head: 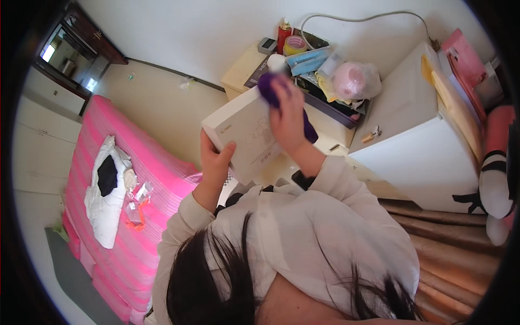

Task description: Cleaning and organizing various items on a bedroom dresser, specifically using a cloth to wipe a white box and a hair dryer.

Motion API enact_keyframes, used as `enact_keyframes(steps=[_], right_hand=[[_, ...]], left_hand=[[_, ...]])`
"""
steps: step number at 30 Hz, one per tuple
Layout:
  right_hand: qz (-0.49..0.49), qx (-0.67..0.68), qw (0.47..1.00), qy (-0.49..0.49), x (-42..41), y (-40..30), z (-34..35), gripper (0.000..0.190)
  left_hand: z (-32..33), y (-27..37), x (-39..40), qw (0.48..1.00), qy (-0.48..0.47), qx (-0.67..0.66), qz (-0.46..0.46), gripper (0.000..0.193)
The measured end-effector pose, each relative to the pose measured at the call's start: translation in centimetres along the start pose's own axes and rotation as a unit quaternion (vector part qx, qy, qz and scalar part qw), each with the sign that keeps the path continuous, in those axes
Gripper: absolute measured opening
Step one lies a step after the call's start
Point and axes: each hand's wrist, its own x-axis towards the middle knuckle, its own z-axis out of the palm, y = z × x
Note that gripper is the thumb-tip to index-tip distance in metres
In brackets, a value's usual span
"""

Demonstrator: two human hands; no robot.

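A flat white cardboard box (248, 134) with line drawings and writing on its face is held up, tilted, before my chest. My left hand (215, 162) grips its lower left edge, the thumb on the printed face. A purple cloth (270, 87) is bunched in my right hand (286, 118), at the box's far right edge; part of the cloth hangs down behind my wrist. The fingers of my right hand are somewhat blurred.
Beyond the box, a cream cabinet (239, 73) bears a red bottle (284, 34), tape rolls (295, 44) and a plastic-wrapped pink item (351, 79). A white cabinet (414, 162) stands at right. At left, a pink striped bed (150, 162) holds a white garment (101, 219).
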Motion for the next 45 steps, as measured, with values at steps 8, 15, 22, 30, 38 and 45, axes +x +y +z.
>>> enact_keyframes(steps=[8,15,22,30,38,45], right_hand=[[-0.120,0.071,0.987,-0.081,-4.4,-3.5,-1.7,0.058],[0.140,0.090,0.985,0.054,1.1,-1.8,-2.6,0.043],[0.109,0.046,0.988,-0.100,2.3,-8.1,-2.5,0.036],[0.209,-0.080,0.972,-0.074,3.1,-3.6,0.4,0.033],[0.202,-0.136,0.970,0.000,5.3,-4.9,4.5,0.031],[0.331,-0.010,0.909,0.253,5.9,-0.8,4.2,0.025]], left_hand=[[1.2,-0.2,0.7,0.999,0.018,0.003,-0.029,0.066],[1.3,1.4,4.0,0.951,-0.102,0.261,0.133,0.078],[-0.7,0.7,7.6,0.879,-0.225,0.351,0.231,0.079],[-3.9,-0.4,11.0,0.835,-0.338,0.373,0.222,0.078],[-8.8,0.2,15.1,0.832,-0.370,0.280,0.304,0.070],[-12.8,-1.2,17.6,0.944,-0.316,-0.035,0.090,0.069]])
